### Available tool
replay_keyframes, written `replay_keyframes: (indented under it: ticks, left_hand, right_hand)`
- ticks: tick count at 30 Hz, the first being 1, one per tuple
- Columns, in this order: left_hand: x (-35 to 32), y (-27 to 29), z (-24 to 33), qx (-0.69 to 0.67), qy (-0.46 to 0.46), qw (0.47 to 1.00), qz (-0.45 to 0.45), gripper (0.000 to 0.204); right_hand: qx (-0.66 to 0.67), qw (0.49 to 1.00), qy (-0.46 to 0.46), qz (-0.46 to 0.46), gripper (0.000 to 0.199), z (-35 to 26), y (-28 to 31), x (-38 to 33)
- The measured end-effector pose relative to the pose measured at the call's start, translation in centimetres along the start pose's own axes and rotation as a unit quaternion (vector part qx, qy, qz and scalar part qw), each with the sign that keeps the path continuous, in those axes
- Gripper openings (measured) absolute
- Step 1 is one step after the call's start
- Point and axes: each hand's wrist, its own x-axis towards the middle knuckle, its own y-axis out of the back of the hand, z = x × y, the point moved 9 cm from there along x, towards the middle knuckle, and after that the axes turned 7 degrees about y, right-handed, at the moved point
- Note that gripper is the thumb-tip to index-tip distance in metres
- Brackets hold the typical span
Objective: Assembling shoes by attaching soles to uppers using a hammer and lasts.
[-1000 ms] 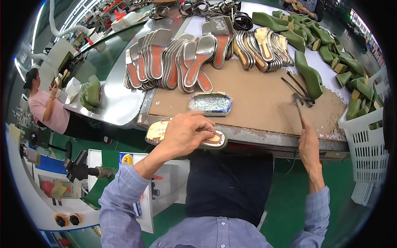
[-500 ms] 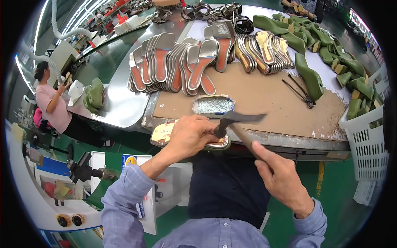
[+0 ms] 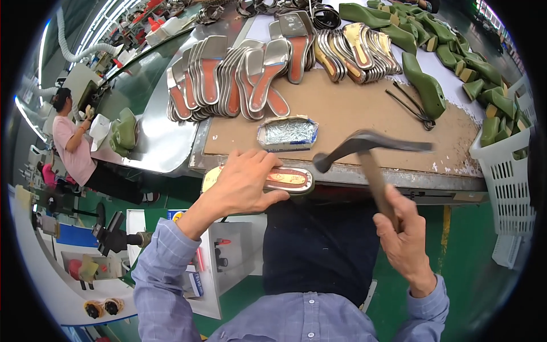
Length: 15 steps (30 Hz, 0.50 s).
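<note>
My left hand [image 3: 242,181] is clasped over a shoe last at the table's front edge, its thumb along the near side and its fingers over the far side. On top of the last lies a cream and brown insole [image 3: 290,179], whose right end shows beyond my hand. Most of the last is hidden beneath. In my right hand [image 3: 403,231] is a hammer [image 3: 373,171], gripped by its wooden handle. Its dark curved head is raised to the right of the insole, apart from it. Just beyond my left hand stands a small box of nails [image 3: 288,134].
Stacks of red and grey insoles [image 3: 208,80] and yellowish insoles [image 3: 359,51] lie farther back. Dark pincers [image 3: 413,105] rest beside a green last [image 3: 423,85]. More lasts are heaped behind a white basket [image 3: 507,176]. At left, a person [image 3: 74,137] stands working.
The hammer has moved right, away from the insole. My left hand has shifted slightly left and its fingers have left the insole's right end, uncovering it. The view has tilted slightly.
</note>
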Motion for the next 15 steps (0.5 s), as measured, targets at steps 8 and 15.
replay_keyframes:
  ticks: [8,15]
  left_hand:
    - [-0.4,-0.1,0.2,0.015,-0.008,0.999,0.035,0.051]
    - [-1.2,-0.6,-1.0,0.034,0.035,0.999,0.007,0.055]
  right_hand:
    - [0.234,0.942,0.188,0.153,0.039,-3.7,3.0,0.0]
    - [-0.125,0.975,0.172,0.059,0.034,-7.4,1.1,3.9]
